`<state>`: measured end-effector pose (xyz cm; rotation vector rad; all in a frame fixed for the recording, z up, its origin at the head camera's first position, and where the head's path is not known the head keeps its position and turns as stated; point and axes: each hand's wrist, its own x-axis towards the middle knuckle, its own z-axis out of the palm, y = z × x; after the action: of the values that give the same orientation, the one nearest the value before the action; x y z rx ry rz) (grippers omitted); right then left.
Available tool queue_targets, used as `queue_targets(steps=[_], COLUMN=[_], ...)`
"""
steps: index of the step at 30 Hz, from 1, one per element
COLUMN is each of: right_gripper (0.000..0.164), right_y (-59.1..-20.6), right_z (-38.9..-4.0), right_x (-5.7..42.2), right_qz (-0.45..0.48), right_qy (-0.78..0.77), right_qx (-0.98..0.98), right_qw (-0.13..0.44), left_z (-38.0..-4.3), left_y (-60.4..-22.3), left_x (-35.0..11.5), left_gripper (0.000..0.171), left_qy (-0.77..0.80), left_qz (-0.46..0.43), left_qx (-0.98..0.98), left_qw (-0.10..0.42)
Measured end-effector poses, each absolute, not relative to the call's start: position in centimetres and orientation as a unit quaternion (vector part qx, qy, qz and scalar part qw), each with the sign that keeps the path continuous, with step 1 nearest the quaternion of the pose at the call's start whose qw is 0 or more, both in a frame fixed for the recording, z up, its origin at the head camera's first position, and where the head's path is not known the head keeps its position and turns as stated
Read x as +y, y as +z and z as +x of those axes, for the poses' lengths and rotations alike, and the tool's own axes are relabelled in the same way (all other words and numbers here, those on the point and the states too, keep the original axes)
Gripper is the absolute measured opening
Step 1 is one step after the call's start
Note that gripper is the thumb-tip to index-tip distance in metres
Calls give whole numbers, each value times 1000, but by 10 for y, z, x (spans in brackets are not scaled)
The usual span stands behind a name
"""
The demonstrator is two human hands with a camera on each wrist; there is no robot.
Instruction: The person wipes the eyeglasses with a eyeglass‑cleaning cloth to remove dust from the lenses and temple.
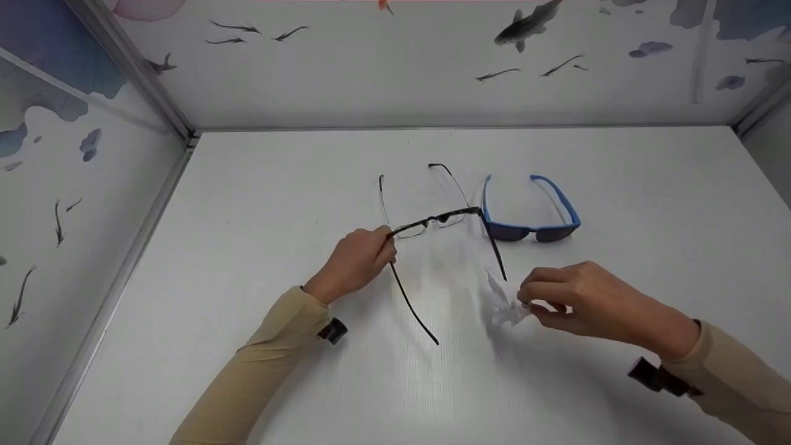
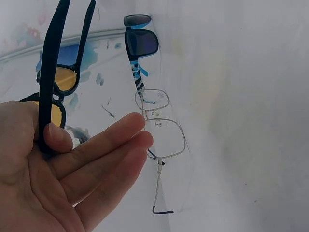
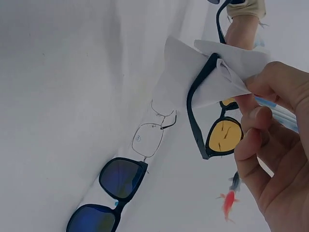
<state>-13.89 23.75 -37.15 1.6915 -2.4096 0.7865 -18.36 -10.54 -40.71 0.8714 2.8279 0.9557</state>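
Note:
My left hand [image 1: 353, 262] grips a pair of black-framed glasses [image 1: 431, 219] near one hinge, with both temples unfolded toward me. Yellow lenses [image 3: 225, 135] show in the right wrist view. My right hand [image 1: 581, 298] pinches a crumpled white tissue or cloth [image 3: 179, 72] between thumb and fingers. This white piece lies close to the tip of the right-hand temple; whether they touch I cannot tell. Beneath the held glasses, thin wire-rimmed glasses [image 2: 166, 138] rest on the table. Blue sunglasses [image 1: 555, 233] with dark lenses lie just right of them, temples pointing away.
The white tabletop [image 1: 259, 198] is bordered by a back panel [image 1: 383, 80] and a left panel [image 1: 123, 185], both printed with fish and plant-like shapes. Small black cameras [image 1: 334, 330] are strapped at both wrists.

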Motion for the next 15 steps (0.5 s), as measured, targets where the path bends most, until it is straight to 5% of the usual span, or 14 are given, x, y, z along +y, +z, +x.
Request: queue_targets(steps=[15], right_gripper=[38], right_y=[-372], right_z=[-133], right_x=[219], right_qz=[545], right_qy=[293], right_qx=[-784], right_qw=[43], left_z=[-190], left_y=[-409], left_x=[-108], left_gripper=[19], left_qy=[326], left_qz=[218], left_qx=[919], left_qw=[29])
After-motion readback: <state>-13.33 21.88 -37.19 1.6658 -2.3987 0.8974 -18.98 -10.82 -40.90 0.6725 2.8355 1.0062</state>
